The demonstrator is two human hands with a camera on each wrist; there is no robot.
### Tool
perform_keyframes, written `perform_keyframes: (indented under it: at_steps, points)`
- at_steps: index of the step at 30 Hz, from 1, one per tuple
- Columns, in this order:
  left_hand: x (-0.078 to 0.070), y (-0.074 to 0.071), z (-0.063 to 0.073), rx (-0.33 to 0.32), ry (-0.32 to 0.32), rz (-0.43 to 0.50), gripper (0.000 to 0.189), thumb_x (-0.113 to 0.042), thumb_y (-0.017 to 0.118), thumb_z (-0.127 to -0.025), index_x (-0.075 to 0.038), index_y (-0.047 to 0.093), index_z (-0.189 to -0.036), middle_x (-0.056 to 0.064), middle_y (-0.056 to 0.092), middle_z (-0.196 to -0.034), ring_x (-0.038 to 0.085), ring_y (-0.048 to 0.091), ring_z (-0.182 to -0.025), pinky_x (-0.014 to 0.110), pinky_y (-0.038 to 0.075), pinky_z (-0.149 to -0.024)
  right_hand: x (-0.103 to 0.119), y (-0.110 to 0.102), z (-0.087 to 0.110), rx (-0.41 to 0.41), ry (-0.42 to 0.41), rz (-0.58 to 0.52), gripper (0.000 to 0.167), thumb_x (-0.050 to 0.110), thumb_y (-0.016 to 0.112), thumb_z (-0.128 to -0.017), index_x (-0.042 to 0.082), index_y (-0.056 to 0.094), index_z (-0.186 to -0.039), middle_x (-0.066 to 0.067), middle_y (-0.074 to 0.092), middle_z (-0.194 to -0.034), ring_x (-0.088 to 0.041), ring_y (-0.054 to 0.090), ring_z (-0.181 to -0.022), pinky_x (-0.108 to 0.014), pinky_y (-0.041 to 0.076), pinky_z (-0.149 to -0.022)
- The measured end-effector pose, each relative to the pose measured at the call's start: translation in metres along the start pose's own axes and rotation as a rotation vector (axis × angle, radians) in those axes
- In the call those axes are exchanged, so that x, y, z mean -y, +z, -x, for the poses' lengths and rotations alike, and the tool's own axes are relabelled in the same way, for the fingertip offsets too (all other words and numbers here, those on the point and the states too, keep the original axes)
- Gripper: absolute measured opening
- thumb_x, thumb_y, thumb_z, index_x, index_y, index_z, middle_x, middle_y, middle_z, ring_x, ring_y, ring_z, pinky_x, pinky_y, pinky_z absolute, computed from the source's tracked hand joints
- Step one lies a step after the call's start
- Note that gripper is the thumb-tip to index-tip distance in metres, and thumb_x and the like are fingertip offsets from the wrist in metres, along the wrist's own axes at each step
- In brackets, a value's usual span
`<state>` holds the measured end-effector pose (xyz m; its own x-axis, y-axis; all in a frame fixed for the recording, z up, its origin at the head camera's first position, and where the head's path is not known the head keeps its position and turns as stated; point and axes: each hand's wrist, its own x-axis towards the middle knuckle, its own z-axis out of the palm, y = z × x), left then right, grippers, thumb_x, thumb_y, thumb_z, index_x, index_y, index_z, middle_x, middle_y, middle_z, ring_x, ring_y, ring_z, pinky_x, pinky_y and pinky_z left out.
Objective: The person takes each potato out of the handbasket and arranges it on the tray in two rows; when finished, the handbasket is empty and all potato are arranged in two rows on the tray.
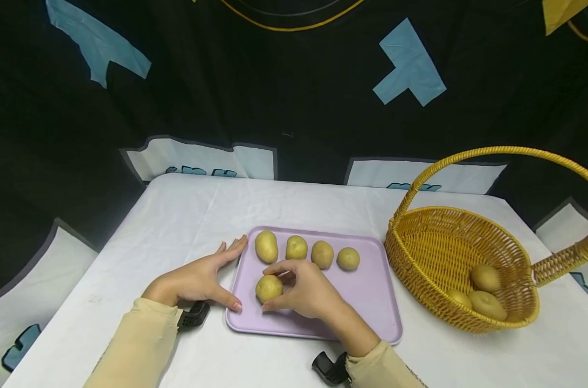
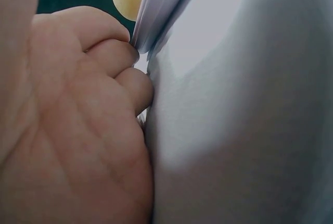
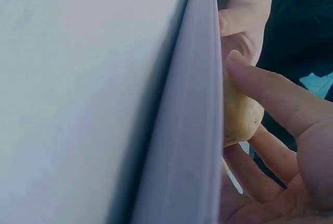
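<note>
A lilac tray (image 1: 366,293) lies on the white-covered table. Along its far side several potatoes stand in a row, from an oval potato (image 1: 267,246) at the left to a small round one (image 1: 348,258) at the right. My right hand (image 1: 309,291) pinches another potato (image 1: 268,289) at the tray's near left, thumb on one side and fingers on the other; the right wrist view shows that potato (image 3: 240,112) between thumb and fingers. My left hand (image 1: 199,278) rests by the tray's left edge with fingers spread, holding nothing. Its palm (image 2: 78,114) faces the left wrist camera.
To the right of the tray stands a yellow wicker basket (image 1: 434,226) with a tall arched handle (image 1: 507,151). Three potatoes (image 1: 488,305) lie inside it. A black cloth (image 1: 274,97) with light blue patches hangs behind the table.
</note>
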<state>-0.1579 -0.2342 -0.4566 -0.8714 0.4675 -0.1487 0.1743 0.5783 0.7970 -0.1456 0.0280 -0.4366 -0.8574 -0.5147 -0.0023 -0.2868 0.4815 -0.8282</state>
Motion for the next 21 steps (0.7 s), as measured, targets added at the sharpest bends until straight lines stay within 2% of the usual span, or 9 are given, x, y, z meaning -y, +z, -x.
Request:
perform_keyframes:
  at_steps: [3,10,15,21]
  points:
    - [0.0012,0.0001,-0.0008,0.003,0.003,0.015,0.134,-0.038,0.097,-0.06,-0.019,0.014,-0.163,0.014,0.006,-0.167,0.042,-0.011,-0.15,0.065,-0.005,-0.115,0.0013,0.0021,0.0001,0.006,0.0,-0.002,0.054,0.018,0.096,-0.066,0.012,0.074,-0.116,0.005,0.07,-0.105,-0.015,0.067,-0.094,-0.032,0.054,-0.086]
    - [0.0011,0.0004,0.0,0.001,0.013,0.027,0.134,-0.036,0.097,-0.06,-0.017,0.014,-0.163,0.016,0.006,-0.167,0.043,-0.011,-0.149,0.065,-0.005,-0.115,0.0026,0.0079,0.0002,0.023,-0.014,-0.005,0.056,0.023,0.094,-0.069,0.011,0.073,-0.119,0.005,0.07,-0.105,-0.013,0.066,-0.093,-0.027,0.055,-0.076]
    - [0.0015,0.0005,0.0013,0.001,0.011,0.022,0.133,-0.035,0.097,-0.061,-0.018,0.014,-0.163,0.016,0.006,-0.167,0.044,-0.011,-0.149,0.066,-0.005,-0.115,0.0029,0.0088,0.0011,0.006,-0.015,0.04,0.056,0.026,0.094,-0.07,0.013,0.072,-0.12,0.006,0.069,-0.106,-0.011,0.064,-0.092,-0.026,0.053,-0.077]
    - [0.0022,0.0001,0.0005,0.0,0.018,0.028,0.132,-0.035,0.097,-0.061,-0.018,0.014,-0.163,0.016,0.006,-0.167,0.043,-0.011,-0.149,0.066,-0.005,-0.115,0.0031,0.0092,0.0019,0.002,-0.017,0.031,0.055,0.024,0.092,-0.072,0.013,0.071,-0.12,0.002,0.07,-0.108,-0.011,0.063,-0.09,-0.025,0.053,-0.074]
